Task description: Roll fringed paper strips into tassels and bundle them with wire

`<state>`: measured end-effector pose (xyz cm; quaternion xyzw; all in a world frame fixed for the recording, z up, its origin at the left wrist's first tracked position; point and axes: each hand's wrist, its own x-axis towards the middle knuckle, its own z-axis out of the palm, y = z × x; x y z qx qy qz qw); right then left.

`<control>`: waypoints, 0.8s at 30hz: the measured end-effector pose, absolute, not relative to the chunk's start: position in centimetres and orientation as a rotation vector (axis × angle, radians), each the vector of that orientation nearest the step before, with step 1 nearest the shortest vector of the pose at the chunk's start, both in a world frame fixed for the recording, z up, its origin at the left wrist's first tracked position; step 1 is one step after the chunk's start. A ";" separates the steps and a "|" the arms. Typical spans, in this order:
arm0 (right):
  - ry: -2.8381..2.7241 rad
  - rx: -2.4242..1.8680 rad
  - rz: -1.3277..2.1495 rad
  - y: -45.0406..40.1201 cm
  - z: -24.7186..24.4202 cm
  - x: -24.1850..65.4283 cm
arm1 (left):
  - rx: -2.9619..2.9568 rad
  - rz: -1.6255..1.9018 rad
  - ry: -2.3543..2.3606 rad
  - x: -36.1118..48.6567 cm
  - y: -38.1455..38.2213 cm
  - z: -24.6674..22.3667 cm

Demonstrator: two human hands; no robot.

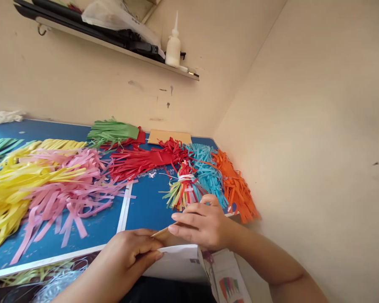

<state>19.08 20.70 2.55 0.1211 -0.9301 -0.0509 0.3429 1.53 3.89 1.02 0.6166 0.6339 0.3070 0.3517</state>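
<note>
My left hand [134,252] is closed on the near edge of a white paper packet [180,252], thumb on the outside. Inside the packet's opening shows a brown sheet [167,236]. My right hand [205,225] lies over that opening with its fingers apart and slightly bent, touching the brown sheet; its thumb is hidden. Just beyond my right hand sits a multicoloured paper-strip bundle [185,187], tied with white string. A white box printed with colourful tassels [229,282] is below my right forearm.
Fringed paper lies across the blue table [145,206]: yellow [9,189], pink [66,185], green [113,131], red [142,160], light blue [206,168] and orange [236,185]. A tan card [169,136] rests at the back. Overhead, a wall shelf [97,40] bears a white squeeze bottle [173,48].
</note>
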 end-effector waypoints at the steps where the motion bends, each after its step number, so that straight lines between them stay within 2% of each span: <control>1: -2.415 0.313 -0.110 20.9 2.3 18.8 | 1.586 0.790 1.646 1.5 3.9 0.9; 3: -2.414 0.314 0.030 21.5 1.9 18.3 | 1.580 0.784 1.666 1.4 4.0 0.7; 5: -2.391 0.241 0.328 22.5 2.0 18.0 | 1.592 0.795 1.699 1.2 4.3 0.6; 9: -1.871 -0.299 0.989 22.4 2.7 19.3 | 1.581 0.948 1.878 0.4 4.6 0.2; 13: -1.622 -0.416 1.481 16.6 0.6 20.3 | 1.486 1.123 2.131 0.4 4.4 -0.5; 16: -1.444 -0.704 1.852 12.3 -2.7 18.5 | 1.422 1.173 2.231 1.4 4.3 -1.3; 19: -1.236 -0.883 1.958 11.2 -4.9 16.5 | 1.411 1.179 2.275 2.2 4.0 -2.5; 24: -1.079 -0.800 1.920 12.4 -5.4 16.7 | 1.435 1.157 2.285 2.3 3.7 -3.6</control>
